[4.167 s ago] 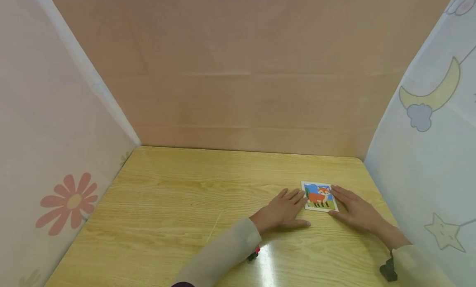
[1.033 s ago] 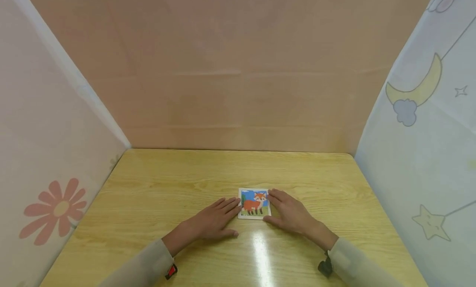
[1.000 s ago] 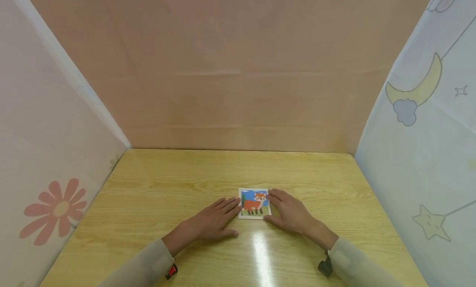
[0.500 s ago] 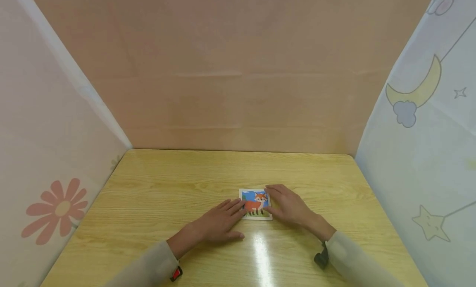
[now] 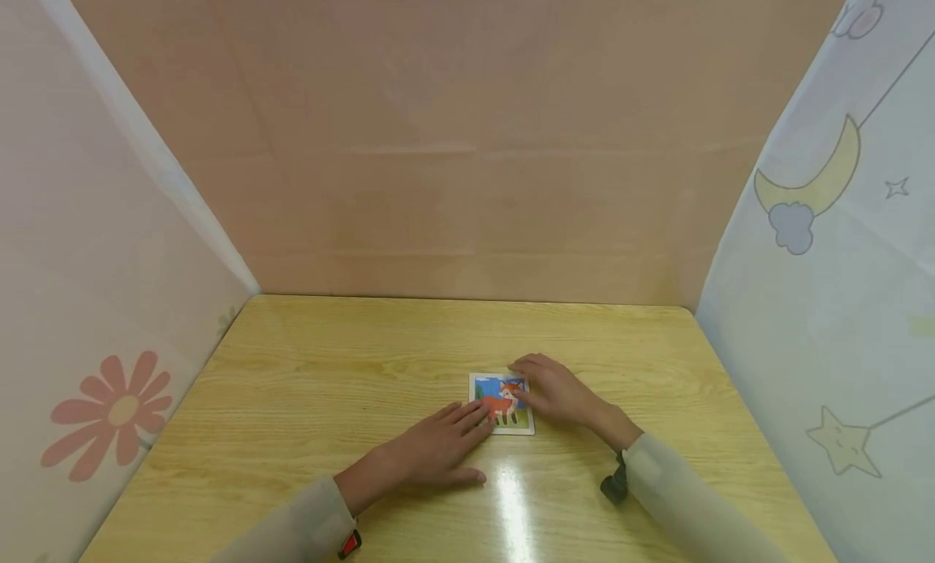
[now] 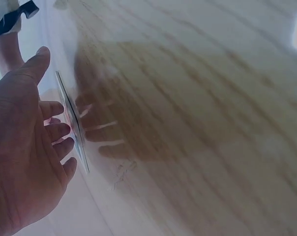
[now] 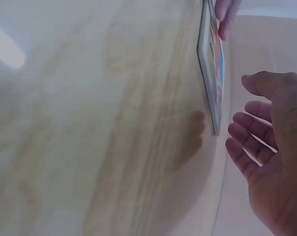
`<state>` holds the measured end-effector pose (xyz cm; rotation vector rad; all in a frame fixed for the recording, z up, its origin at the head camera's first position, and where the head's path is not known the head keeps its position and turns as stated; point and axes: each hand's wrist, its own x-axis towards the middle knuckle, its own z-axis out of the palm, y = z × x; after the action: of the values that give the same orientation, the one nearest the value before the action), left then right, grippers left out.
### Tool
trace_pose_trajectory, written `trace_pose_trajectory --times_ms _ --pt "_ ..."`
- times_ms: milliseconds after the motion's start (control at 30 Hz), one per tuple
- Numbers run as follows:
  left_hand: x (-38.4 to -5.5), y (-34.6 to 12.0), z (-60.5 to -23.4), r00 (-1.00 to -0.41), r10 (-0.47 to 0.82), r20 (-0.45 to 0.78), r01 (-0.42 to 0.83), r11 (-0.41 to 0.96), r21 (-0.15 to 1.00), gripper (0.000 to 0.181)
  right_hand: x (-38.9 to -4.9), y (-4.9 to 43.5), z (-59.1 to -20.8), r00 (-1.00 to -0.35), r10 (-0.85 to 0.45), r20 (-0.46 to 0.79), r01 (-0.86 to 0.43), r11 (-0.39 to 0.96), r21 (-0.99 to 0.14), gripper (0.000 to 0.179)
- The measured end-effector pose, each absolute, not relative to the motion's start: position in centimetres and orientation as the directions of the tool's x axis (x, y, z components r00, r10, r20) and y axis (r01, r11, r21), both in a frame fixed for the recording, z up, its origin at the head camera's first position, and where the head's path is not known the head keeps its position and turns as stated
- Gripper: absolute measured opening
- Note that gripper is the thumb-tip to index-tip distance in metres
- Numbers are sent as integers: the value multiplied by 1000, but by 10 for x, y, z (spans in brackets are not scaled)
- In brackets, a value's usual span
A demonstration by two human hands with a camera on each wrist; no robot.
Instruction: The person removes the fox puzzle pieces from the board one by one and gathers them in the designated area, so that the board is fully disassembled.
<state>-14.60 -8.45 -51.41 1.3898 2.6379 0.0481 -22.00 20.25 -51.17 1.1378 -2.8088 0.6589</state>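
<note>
A thin square picture board (image 5: 504, 425) with an orange fox and a white border lies flat near the middle of the wooden table. My left hand (image 5: 438, 449) reaches over its lower left part, fingers extended, thumb spread on the near side. In the left wrist view those fingertips (image 6: 57, 130) are at the board (image 6: 72, 118); whether all of them touch is unclear. My right hand (image 5: 562, 393) hovers by the board's upper right corner with loosely bent fingers. A gap shows between that hand (image 7: 271, 132) and the board (image 7: 211, 73) in the right wrist view.
The wooden table (image 5: 329, 368) is bounded by a tan back panel (image 5: 467, 182) and printed cloth side walls, with a flower (image 5: 120, 409) on the left and a moon (image 5: 814, 190) on the right. Light glares off the tabletop near the board.
Earlier, both hands moved the board from the right of the table to the middle. Since then, the left hand has slid farther over it, and the right hand has shifted up and left off its edge.
</note>
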Motion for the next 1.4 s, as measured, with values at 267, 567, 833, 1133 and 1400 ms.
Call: trace_pose_trajectory --times_ms 267,567,833,1133,1400 --pt "-145 -85 -515 -548 824 -145 824 561 76 84 -234 196 -512 -682 -700 213 -712 566 -416 41" --pt "-147 -87 -512 -534 833 -144 832 548 85 82 -242 185 -514 -672 -716 191 -681 495 -540 40" --pt "-146 -87 -509 -525 840 -139 837 539 93 82 -247 176 -516 -661 -729 176 -674 475 -566 36" --pt "-148 -86 -506 -520 842 -145 840 535 89 81 -252 167 -510 -639 -758 129 -674 471 -569 33" --pt "-148 -86 -505 -524 837 -159 835 541 95 81 -255 161 -510 -616 -782 93 -678 467 -567 31"
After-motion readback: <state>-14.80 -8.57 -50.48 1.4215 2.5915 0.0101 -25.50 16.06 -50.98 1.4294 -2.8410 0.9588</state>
